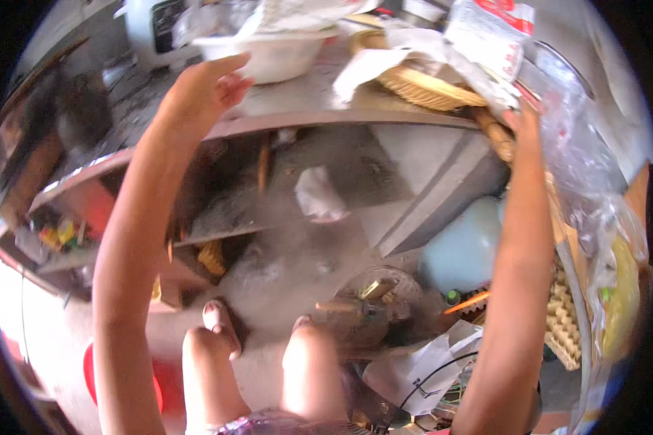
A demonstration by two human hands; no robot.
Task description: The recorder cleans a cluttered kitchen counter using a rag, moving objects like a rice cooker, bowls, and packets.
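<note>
My left hand (pixel 209 87) is raised over the counter edge, in front of a white plastic basin (pixel 283 57). Its index finger points out, the others curl loosely, and nothing shows in it. Further right, my right hand (pixel 522 122) reaches to the cluttered end of the counter, close to a woven basket (pixel 432 87) and a thin red item (pixel 528 95). Blur hides whether its fingers grip anything. White paper (pixel 367 68) lies partly over the basket. Behind it stands a white bag with red print (pixel 490 35).
Under the counter (pixel 326 120) are open shelves and a crumpled white bag (pixel 318 193). A light-blue rounded container (pixel 462 244), egg trays (pixel 563 315) and clear plastic bags (pixel 577 147) crowd the right. A red bucket (pixel 158 380) stands low left, partly behind my arm.
</note>
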